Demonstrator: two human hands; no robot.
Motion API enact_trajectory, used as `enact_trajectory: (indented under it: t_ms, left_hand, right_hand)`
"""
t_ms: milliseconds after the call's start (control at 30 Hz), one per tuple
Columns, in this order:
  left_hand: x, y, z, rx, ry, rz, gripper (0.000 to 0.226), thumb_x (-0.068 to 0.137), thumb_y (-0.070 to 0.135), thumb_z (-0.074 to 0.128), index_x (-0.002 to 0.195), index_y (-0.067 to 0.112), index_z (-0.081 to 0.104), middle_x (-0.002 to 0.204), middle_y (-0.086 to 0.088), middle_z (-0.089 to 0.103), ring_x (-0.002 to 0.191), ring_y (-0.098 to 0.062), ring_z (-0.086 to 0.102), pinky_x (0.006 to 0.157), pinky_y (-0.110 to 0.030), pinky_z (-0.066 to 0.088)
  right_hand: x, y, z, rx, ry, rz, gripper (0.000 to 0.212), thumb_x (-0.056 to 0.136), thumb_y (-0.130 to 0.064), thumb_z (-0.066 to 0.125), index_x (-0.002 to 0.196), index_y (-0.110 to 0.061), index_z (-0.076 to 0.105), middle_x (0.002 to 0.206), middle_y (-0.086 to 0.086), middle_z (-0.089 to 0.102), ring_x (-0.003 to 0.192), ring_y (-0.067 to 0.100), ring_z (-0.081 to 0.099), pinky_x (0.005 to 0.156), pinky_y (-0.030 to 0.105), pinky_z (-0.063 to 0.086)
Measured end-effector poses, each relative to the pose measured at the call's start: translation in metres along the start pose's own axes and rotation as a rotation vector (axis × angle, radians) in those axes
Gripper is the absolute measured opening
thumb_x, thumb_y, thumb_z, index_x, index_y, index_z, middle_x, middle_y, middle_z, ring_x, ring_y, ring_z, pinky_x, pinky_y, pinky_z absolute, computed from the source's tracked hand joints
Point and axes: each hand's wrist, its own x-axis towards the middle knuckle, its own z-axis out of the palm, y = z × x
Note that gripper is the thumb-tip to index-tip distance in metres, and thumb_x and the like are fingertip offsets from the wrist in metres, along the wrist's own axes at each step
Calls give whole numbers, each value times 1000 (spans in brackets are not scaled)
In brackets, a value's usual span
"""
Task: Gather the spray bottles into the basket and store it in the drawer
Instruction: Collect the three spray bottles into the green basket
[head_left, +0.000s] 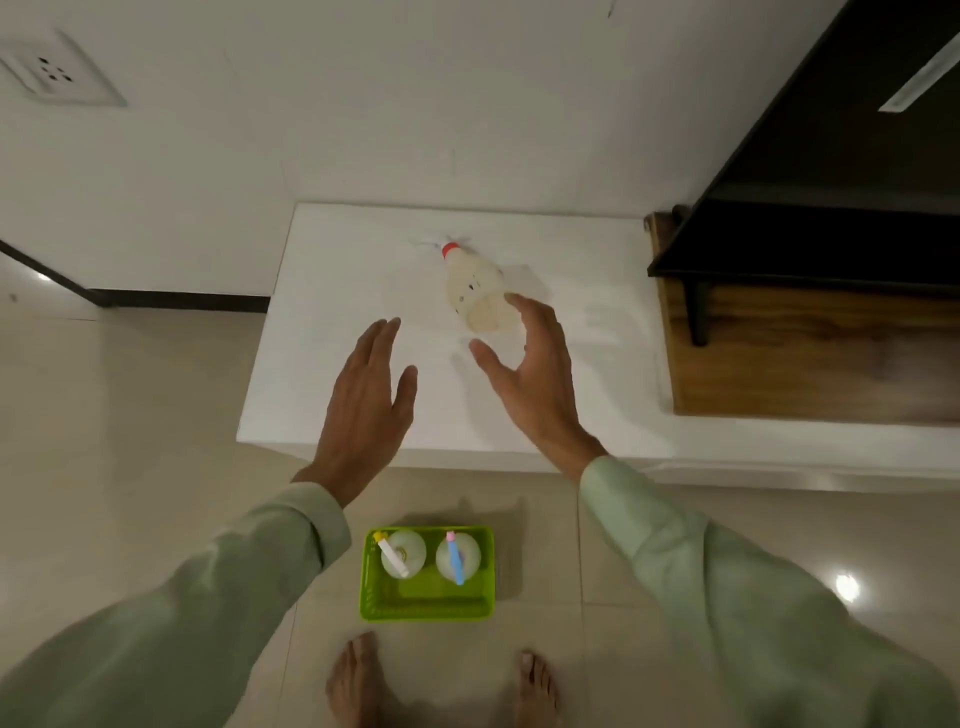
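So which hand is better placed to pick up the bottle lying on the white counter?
The right hand: open, its fingers already curve beside the lying cream spray bottle with the red collar. The left hand hovers flat, farther left.

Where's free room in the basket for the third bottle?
In the green basket the strip along the near rim is bare. The far half is crowded by the yellow-nozzle bottle and the pink-and-blue-nozzle bottle, side by side.

Right hand (524, 364) hides spray bottle's (478, 291) base; its nozzle blurred
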Motion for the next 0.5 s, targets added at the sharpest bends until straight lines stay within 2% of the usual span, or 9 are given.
enact_trajectory:
  t_ms: [133,300,433,500]
  left_hand:
    - [47,-11,5,-6,-27,-9,56,103,27,43,153,13,25,161,-7,28,147,-25,32,119,-44,33]
    - [95,-40,14,-11,-68,13,56,102,27,42,153,12,25,161,-8,28,146,-26,32,117,-46,34]
    - [116,-67,17,5,-128,37,55,102,27,43,153,11,26,160,-9,29,146,-27,32,119,-43,32]
    - [120,-76,16,-5,-152,39,56,102,26,44,153,11,26,161,-9,29,147,-27,32,119,-44,32]
  right_hand:
    - [65,3,19,-50,-65,120,74,85,-52,66,147,-24,36,147,-3,43,135,20,40,98,35,41]
    - [136,12,59,-185,-172,291,80,80,-68,59,145,-25,37,142,4,49,133,28,44,106,48,40]
    - [171,9,81,-136,-245,536,79,64,-69,64,126,-20,57,110,1,68,104,28,66,95,44,53]
    - [177,6,88,-98,-239,597,78,54,-64,69,116,-17,63,106,3,71,94,26,69,85,39,57]
